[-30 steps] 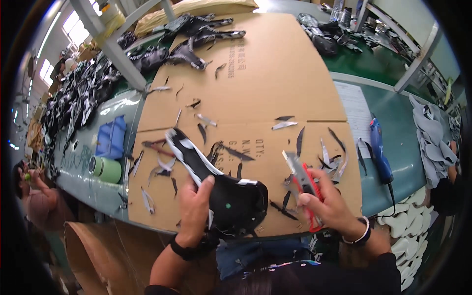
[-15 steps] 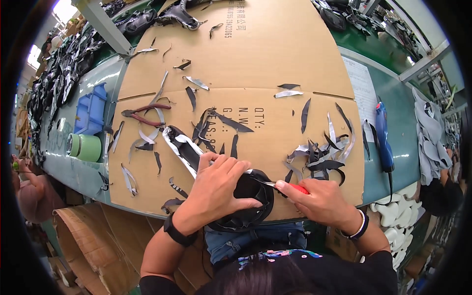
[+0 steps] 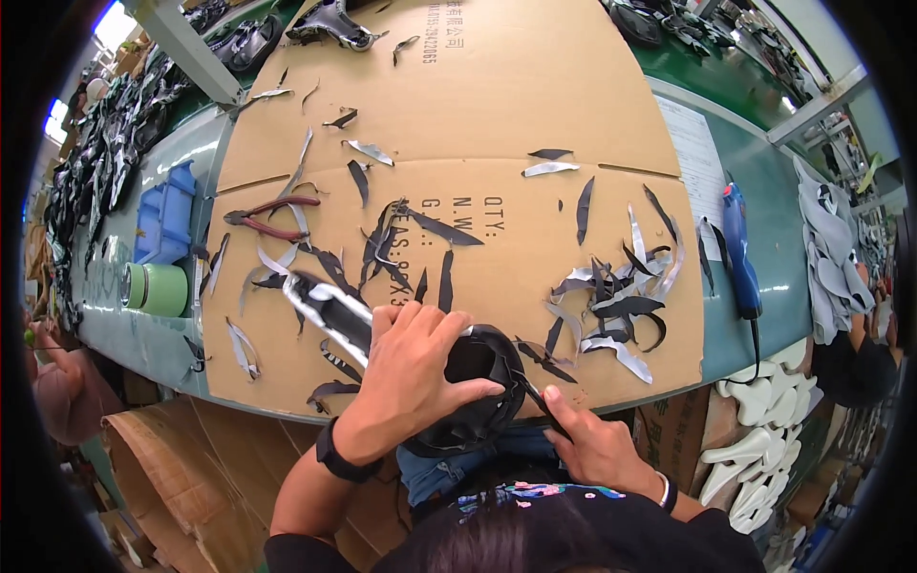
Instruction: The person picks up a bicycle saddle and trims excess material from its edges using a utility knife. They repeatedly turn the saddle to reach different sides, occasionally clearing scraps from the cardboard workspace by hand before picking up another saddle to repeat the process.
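Observation:
A black bicycle saddle (image 3: pixel 478 368) with a white-edged narrow nose (image 3: pixel 330 313) is tilted over the near edge of the cardboard, its hollow underside up. My left hand (image 3: pixel 411 368) grips it across the middle, thumb inside the hollow and fingers over the far rim. My right hand (image 3: pixel 597 439) is closed round a slim knife (image 3: pixel 544 403), of which a bit of red and a dark length show. Its tip meets the right rim of the saddle's wide end; the exact contact is too small to make out.
Cut black and grey strips (image 3: pixel 626 306) lie scattered over the cardboard sheet (image 3: pixel 535 105). Red-handled cutters (image 3: pixel 272 220), a green cup (image 3: pixel 158 288) and a blue bin (image 3: pixel 164 215) stand left. A blue corded tool (image 3: pixel 740 253) lies right, above white saddle-shaped pieces (image 3: pixel 764 420).
My right hand has come nearer to me with the knife, which moved from the saddle's far rim round to its right side. Another strip lies at the right pile. The left hand keeps its grip.

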`<state>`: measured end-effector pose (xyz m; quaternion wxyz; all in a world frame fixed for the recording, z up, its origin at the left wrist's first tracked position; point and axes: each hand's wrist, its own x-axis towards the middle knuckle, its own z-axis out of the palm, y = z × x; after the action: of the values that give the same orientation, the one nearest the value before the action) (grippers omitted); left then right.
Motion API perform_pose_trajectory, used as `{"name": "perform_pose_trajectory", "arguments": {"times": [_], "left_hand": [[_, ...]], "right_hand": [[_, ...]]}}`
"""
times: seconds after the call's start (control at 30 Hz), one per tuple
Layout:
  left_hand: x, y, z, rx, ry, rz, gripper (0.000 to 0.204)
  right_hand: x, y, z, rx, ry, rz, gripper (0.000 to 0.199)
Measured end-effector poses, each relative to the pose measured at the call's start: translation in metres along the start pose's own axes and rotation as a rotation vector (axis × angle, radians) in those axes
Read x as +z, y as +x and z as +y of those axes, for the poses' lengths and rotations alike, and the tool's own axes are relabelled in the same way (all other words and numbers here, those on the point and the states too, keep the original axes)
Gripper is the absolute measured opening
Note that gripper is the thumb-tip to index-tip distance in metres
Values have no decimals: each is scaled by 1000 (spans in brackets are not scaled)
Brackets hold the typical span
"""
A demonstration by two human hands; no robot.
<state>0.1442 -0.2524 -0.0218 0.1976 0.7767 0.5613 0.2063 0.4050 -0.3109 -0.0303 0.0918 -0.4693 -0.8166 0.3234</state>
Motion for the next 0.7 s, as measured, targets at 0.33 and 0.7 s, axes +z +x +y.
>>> {"name": "perform_pose_trajectory", "arguments": {"times": [0.33, 0.7], "left_hand": [[-11, -14, 46, -84, 183, 68, 58], [9, -6, 45, -224, 132, 357, 47]], "right_hand": [[-9, 89, -14, -412, 222, 374, 58], [-23, 88, -8, 133, 597, 281, 53]]}}
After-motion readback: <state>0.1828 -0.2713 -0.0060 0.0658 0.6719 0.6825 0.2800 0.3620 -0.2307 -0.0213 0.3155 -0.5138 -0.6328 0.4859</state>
